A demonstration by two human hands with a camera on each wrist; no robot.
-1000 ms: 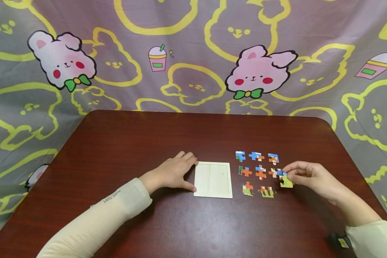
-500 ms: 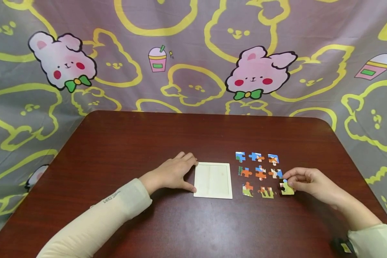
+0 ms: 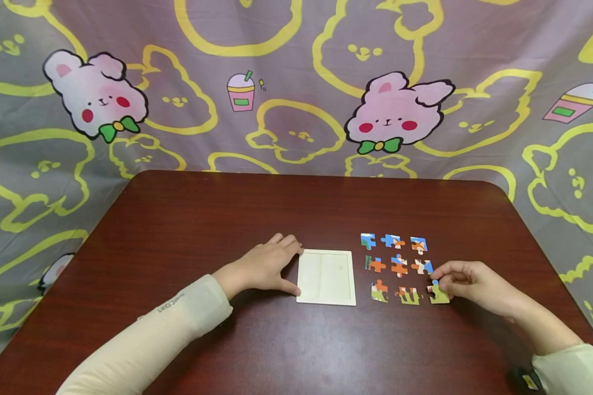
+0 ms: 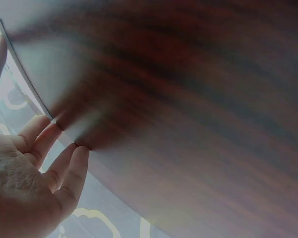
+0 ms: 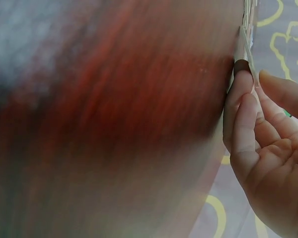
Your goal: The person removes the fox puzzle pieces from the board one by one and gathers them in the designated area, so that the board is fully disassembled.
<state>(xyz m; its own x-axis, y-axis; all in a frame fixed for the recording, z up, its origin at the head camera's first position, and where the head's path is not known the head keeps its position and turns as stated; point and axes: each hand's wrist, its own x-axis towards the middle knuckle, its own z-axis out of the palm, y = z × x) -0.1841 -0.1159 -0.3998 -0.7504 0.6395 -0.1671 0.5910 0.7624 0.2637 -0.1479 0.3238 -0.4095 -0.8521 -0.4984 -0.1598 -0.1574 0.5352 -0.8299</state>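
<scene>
A pale square puzzle tray (image 3: 351,277) lies flat on the table. My left hand (image 3: 257,266) rests at its left side, thumb at the near corner and a fingertip at the far one. In the left wrist view the fingers (image 4: 72,178) are spread, their tips touching the tabletop. On the right, my right hand (image 3: 474,282) pinches a green and blue jigsaw piece (image 3: 438,294) at its upper right edge. The right wrist view shows that piece (image 5: 248,47) edge-on and slightly tilted, between thumb and fingers. Several loose picture pieces (image 3: 399,265) lie in rows left of it.
The dark red-brown wooden table (image 3: 217,214) has rounded far corners. A patterned curtain (image 3: 296,77) with cartoon rabbits stands behind it and along both sides. A dark strap (image 3: 527,379) shows at the right sleeve.
My right hand has moved the green and blue piece nearer to me and down to the right end of the near row. The left hand and tray have stayed in place.
</scene>
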